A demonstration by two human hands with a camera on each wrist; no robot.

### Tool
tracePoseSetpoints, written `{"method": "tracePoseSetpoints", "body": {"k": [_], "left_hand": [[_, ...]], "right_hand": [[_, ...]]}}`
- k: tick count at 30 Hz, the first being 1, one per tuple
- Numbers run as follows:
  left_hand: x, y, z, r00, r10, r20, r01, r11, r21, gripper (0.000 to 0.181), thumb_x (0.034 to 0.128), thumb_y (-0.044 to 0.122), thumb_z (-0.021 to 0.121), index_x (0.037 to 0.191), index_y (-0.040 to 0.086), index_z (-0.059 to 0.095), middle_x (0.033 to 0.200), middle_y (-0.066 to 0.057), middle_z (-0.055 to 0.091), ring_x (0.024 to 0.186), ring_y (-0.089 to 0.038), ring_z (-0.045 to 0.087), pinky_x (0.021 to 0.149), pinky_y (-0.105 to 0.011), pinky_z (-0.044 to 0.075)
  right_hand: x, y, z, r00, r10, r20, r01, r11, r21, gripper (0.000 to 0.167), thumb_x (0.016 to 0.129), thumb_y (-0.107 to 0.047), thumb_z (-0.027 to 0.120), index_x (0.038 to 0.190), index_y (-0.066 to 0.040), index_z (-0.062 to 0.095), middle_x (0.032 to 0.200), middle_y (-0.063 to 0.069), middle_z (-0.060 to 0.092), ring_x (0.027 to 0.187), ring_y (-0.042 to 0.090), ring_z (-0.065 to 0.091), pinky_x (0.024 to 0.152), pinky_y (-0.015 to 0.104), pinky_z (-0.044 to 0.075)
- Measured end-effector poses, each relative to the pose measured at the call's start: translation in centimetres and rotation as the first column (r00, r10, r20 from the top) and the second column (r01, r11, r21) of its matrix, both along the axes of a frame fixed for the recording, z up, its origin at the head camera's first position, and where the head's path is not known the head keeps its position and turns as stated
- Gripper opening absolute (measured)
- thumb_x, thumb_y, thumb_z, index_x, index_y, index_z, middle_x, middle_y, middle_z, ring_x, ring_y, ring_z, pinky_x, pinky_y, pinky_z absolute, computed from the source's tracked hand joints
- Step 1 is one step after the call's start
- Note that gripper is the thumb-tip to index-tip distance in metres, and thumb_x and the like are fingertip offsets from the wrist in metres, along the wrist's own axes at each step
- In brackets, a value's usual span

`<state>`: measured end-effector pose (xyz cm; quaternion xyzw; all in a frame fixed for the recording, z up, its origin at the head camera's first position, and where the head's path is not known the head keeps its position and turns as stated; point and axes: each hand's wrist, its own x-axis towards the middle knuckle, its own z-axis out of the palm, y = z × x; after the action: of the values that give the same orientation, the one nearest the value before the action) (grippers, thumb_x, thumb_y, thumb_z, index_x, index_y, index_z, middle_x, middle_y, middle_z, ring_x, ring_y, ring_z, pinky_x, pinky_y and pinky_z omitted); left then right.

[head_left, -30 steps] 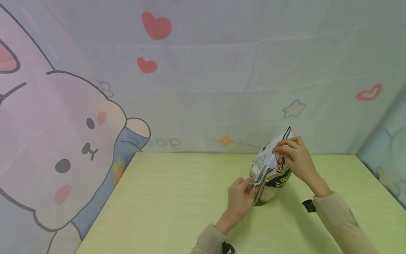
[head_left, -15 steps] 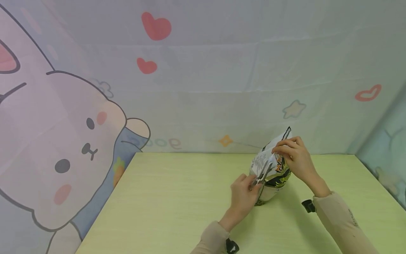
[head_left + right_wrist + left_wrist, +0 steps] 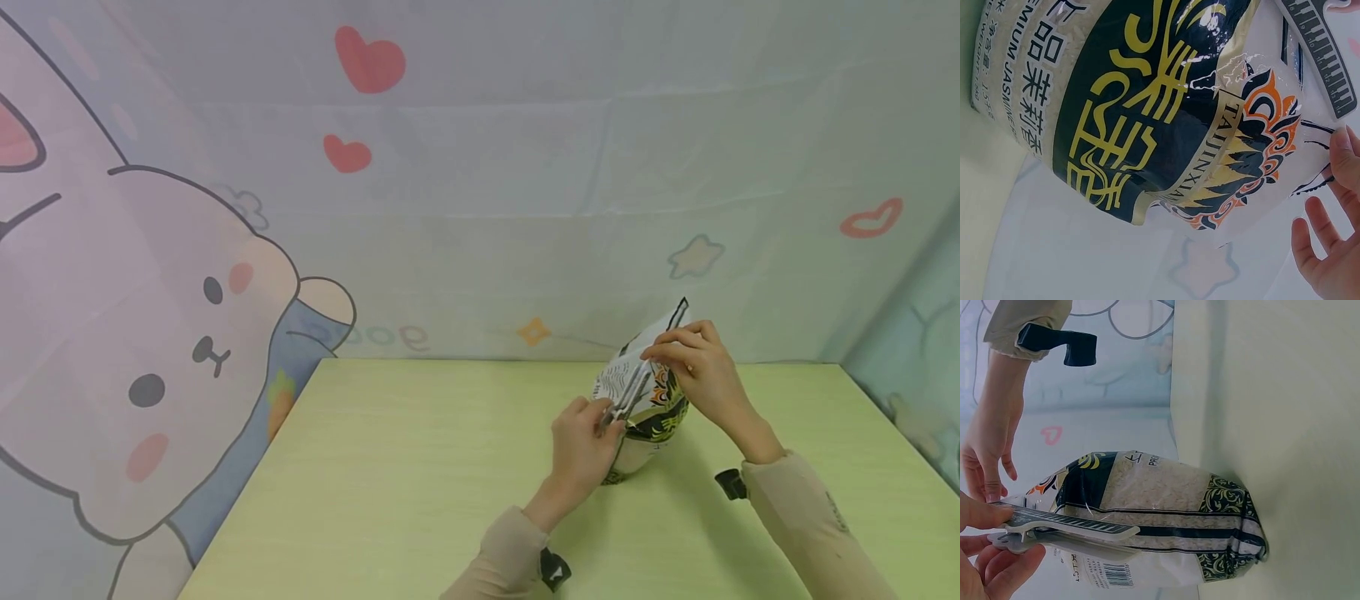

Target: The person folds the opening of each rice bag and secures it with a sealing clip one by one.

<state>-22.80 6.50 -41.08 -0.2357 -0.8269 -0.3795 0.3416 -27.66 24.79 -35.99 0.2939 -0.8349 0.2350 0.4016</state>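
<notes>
A rice bag [image 3: 663, 421], part clear and part printed in white, black and gold, stands on the table and leans to the right. My right hand [image 3: 701, 371] pinches its folded upper edge between thumb and finger. My left hand [image 3: 581, 446] pinches the handle end of a long clip [image 3: 1072, 522] with a piano-key print. In the left wrist view the clip's two arms lie beside the bag's upper part, slightly apart. Whether the bag's film is between them cannot be told. The printed front of the rice bag [image 3: 1147, 112] fills the right wrist view.
The pale green table [image 3: 420, 467] extends to the left of the bag. Behind it hangs a cloth backdrop [image 3: 495, 250] with a cartoon rabbit and hearts. Each beige sleeve [image 3: 802, 517] has a small black mount at the wrist.
My left hand has moved up and to the right along the bag, taking the clip with it. My right hand and the bag stay nearly where they were.
</notes>
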Motion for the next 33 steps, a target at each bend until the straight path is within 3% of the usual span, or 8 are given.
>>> {"method": "tracePoseSetpoints", "body": {"k": [10, 22, 33], "left_hand": [[-0.1, 0.1, 0.9, 0.998, -0.014, 0.057, 0.014, 1.0, -0.002, 0.02, 0.0735, 0.015, 0.069, 0.091, 0.004, 0.067, 0.066, -0.003, 0.056, 0.054, -0.002, 0.042, 0.049, -0.005, 0.03], [-0.4, 0.5, 1.8, 0.997, -0.013, 0.077, 0.015, 1.0, -0.018, 0.02, 0.0738, 0.015, 0.069, 0.091, 0.005, 0.067, 0.068, -0.002, 0.057, 0.054, -0.003, 0.044, 0.052, -0.006, 0.03], [-0.6, 1.0, 2.6, 0.996, -0.027, 0.089, 0.029, 0.999, -0.017, 0.022, 0.0739, 0.013, 0.069, 0.093, 0.004, 0.067, 0.072, -0.004, 0.059, 0.055, -0.003, 0.047, 0.052, -0.006, 0.033]], "right_hand": [[-0.1, 0.1, 0.2, 1.0, 0.021, 0.012, -0.021, 1.0, -0.022, 0.026, 0.067, 0.013, 0.066, 0.084, -0.006, 0.07, 0.085, 0.011, 0.066, 0.083, 0.022, 0.042, 0.071, 0.03, 0.034], [0.1, 0.2, 0.3, 0.999, 0.051, -0.012, -0.052, 0.997, -0.065, 0.033, 0.065, 0.016, 0.065, 0.089, -0.006, 0.068, 0.08, 0.008, 0.067, 0.081, 0.017, 0.039, 0.072, 0.026, 0.033], [0.2, 0.4, -0.1, 0.999, 0.033, 0.03, -0.03, 0.995, -0.091, 0.033, 0.073, 0.017, 0.059, 0.096, -0.005, 0.066, 0.077, 0.005, 0.053, 0.081, 0.012, 0.037, 0.062, 0.018, 0.031]]}}
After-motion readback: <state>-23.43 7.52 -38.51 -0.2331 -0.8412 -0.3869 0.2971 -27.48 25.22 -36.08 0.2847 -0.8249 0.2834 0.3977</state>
